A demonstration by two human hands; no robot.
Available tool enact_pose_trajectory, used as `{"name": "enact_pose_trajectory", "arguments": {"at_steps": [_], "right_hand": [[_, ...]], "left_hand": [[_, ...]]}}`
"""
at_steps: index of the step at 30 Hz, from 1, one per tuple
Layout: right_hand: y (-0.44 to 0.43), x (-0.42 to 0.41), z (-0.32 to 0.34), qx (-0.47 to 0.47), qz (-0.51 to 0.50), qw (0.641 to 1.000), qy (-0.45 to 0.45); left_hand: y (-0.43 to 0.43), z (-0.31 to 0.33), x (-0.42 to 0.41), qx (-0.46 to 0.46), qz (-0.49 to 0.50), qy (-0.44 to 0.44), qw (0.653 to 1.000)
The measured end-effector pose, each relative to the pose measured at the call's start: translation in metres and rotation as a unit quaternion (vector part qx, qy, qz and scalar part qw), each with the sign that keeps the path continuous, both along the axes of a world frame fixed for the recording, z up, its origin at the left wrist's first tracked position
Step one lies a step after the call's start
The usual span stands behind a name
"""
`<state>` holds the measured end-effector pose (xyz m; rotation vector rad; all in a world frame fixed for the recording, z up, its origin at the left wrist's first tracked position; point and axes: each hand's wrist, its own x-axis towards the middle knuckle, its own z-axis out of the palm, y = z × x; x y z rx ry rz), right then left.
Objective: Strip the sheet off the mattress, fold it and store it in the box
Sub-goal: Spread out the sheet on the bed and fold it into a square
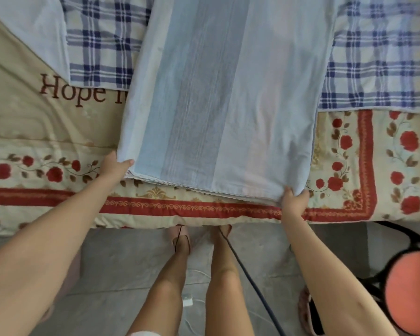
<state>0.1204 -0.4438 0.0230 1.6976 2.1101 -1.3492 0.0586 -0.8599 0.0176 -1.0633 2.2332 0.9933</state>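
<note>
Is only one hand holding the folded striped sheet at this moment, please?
No: the left hand holds one near corner of the folded striped sheet, and the right hand holds the other.

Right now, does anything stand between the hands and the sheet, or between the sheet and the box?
Nothing stands between them: the left hand and right hand each grip a near corner of the folded sheet. The box is not in view, so that path cannot be judged.
</note>
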Motion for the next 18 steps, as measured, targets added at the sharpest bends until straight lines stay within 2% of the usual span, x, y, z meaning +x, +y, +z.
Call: {"name": "enact_pose_trajectory", "arguments": {"at_steps": [4,6,10,14,18], "right_hand": [[-0.004,-0.019,0.068,0.021,0.010,0.997,0.068],[0.002,-0.031,0.121,0.028,0.045,0.992,0.116],[0.017,-0.046,0.188,0.034,0.119,0.983,0.139],[0.026,-0.051,0.266,0.020,0.095,0.976,0.197],[0.024,-0.025,0.319,0.026,0.083,0.964,0.252]], "left_hand": [[0.011,0.069,-0.011,-0.026,-0.078,0.094,0.992],[0.012,0.125,-0.021,-0.034,-0.147,0.172,0.973],[0.004,0.198,-0.043,-0.022,-0.227,0.235,0.945],[-0.005,0.284,-0.066,-0.026,-0.192,0.291,0.937],[-0.011,0.339,-0.050,0.037,-0.078,0.322,0.943]]}}
